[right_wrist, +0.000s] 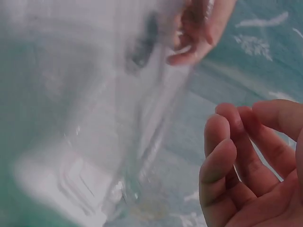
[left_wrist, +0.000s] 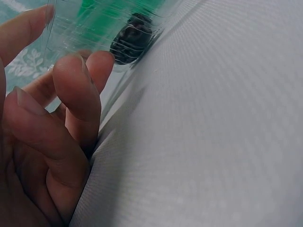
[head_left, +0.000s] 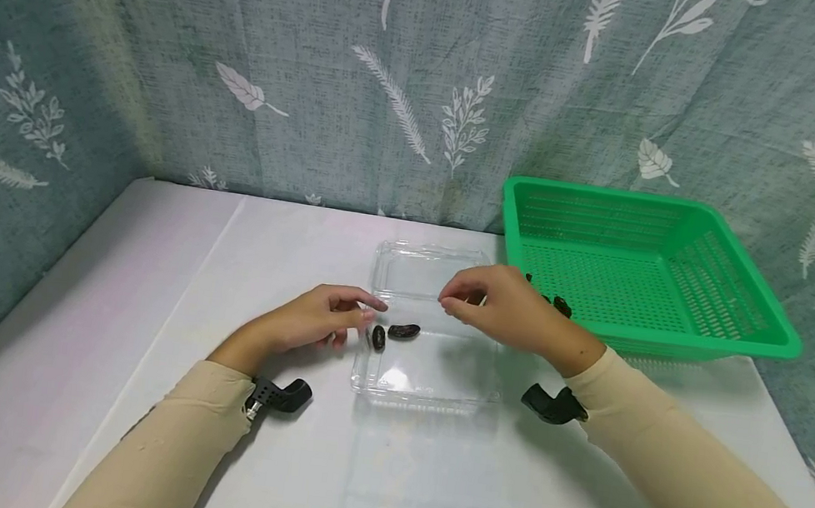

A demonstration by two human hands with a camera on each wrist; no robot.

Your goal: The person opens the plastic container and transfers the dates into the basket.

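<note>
Two dark wrinkled dates lie in a clear plastic clamshell box: one date by its left wall, the other date just right of it. My left hand is at the box's left side, fingers loosely bent, fingertips at the wall, gripping nothing. In the left wrist view a date shows through the plastic beyond the fingers. Above the box's right part hovers my right hand, its fingers loosely curled. The right wrist view shows nothing between those fingertips.
At the right stands a green plastic basket with several dates near its front left corner, partly hidden by the right wrist. A leaf-patterned cloth hangs behind the white-covered table.
</note>
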